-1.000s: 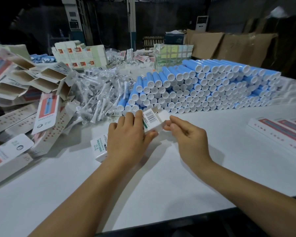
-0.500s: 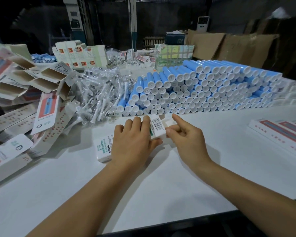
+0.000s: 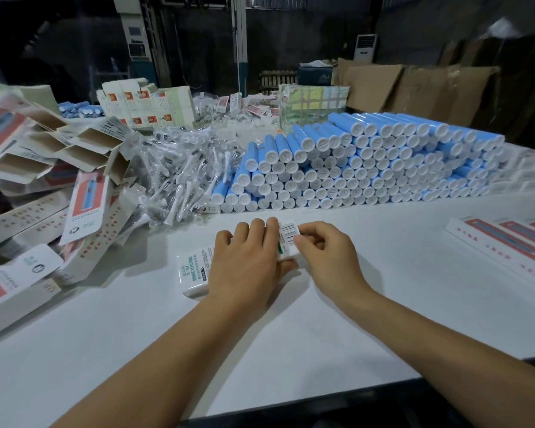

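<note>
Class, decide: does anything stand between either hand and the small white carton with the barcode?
Nothing visible does. The left hand grips the small white carton, and the right hand pinches its barcoded end flap; both touch it.

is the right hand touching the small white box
Touching. Head view shows the right hand pinching the barcode end of the small white box.

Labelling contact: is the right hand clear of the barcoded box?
No, the right hand pinches the small white box at its barcoded end.
</note>
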Available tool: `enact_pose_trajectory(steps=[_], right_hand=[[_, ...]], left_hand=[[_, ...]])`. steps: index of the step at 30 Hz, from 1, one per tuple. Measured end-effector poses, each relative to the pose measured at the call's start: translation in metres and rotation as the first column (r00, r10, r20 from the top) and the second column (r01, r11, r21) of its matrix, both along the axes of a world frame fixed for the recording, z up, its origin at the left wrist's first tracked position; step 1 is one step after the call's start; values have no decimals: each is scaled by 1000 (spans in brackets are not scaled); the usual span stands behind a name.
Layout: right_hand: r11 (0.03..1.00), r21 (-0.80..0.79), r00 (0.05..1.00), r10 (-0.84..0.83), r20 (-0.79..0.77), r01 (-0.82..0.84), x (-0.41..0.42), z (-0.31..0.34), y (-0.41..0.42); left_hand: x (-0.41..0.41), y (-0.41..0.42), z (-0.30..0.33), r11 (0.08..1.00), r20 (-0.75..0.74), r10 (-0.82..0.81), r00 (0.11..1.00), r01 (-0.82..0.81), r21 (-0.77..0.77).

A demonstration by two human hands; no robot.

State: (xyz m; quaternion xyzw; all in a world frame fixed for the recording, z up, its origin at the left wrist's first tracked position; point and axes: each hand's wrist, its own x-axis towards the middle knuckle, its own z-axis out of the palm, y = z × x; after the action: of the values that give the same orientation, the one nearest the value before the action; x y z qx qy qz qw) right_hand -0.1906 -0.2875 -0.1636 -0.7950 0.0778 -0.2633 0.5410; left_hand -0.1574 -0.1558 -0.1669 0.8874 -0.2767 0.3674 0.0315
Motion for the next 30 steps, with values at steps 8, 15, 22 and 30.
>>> enact_pose_trajectory(steps=[8, 15, 22, 30], right_hand=[[990, -142, 1000, 26, 10, -24, -2, 0, 1], [990, 42, 980, -139, 142, 134, 2, 4, -9], [333, 909, 908, 406, 102, -251, 11, 10, -13], [739, 599, 950, 277, 145, -307, 7, -3, -5]], left_hand=[[2, 1, -3, 1000, 22, 14, 1000, -14, 7], [6, 3, 1, 996, -60, 23, 998, -28, -79], [2, -4, 4, 990, -43, -23, 999, 17, -139], [-3, -9, -1, 1000, 62, 21, 998, -19, -22]])
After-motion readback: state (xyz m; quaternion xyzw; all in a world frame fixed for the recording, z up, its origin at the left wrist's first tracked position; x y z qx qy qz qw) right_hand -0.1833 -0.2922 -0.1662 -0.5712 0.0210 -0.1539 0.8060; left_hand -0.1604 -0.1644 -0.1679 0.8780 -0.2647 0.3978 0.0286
